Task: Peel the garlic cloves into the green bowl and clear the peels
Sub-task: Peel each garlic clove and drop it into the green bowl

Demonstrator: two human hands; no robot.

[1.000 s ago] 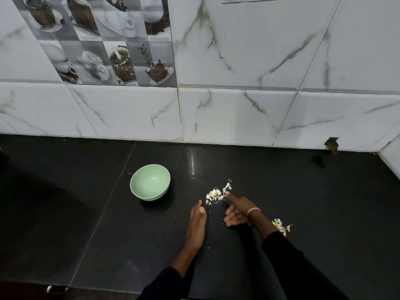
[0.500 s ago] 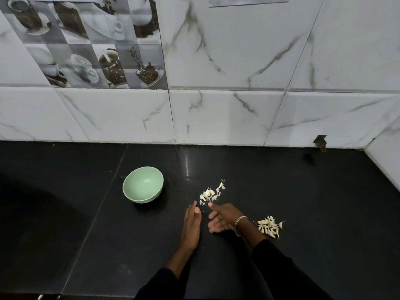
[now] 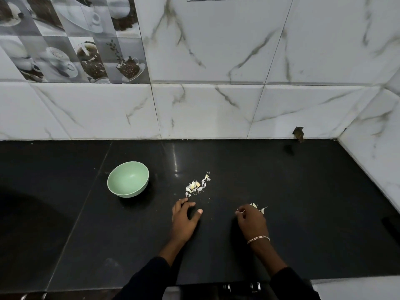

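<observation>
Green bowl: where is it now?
Head view: the green bowl sits left of centre on the black counter, apart from the peel scraps to its right and the left hand nearer the camera.

Both forearms are angling up from 6 o'clock. Left hand is lying palm down, fingers loosely bent, thumb sticking out toward 2 o'clock. Right hand is sitting knuckles up, fingers curling under toward 11 o'clock, can't tell if it's gripping anything.
</observation>
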